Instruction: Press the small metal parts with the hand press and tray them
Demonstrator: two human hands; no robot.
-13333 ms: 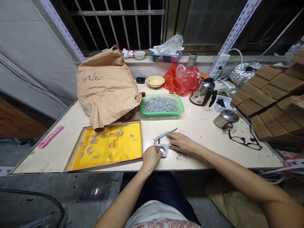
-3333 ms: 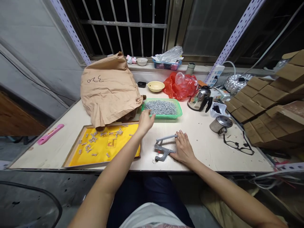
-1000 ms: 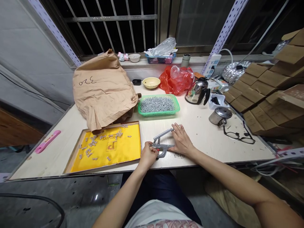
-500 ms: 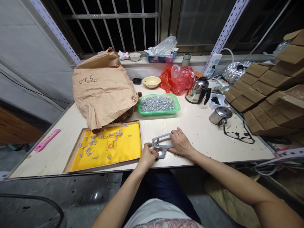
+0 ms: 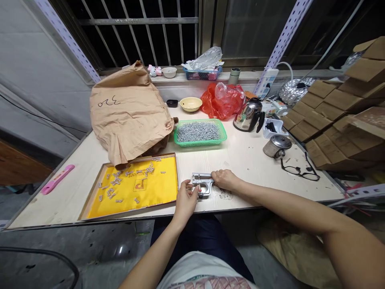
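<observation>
Head view: right hand (image 5: 224,180) grip closed on hand press (image 5: 203,184) lever; left hand (image 5: 185,199) pinching its base.

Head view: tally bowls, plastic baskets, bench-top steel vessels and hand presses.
Bowls: 2, yellow bowl, white bowl
Baskets: 2, green basket, blue basket
Steel vessels: 2, kettle, lidded mug
Hand presses: 1, hand press
Total: 7
</observation>
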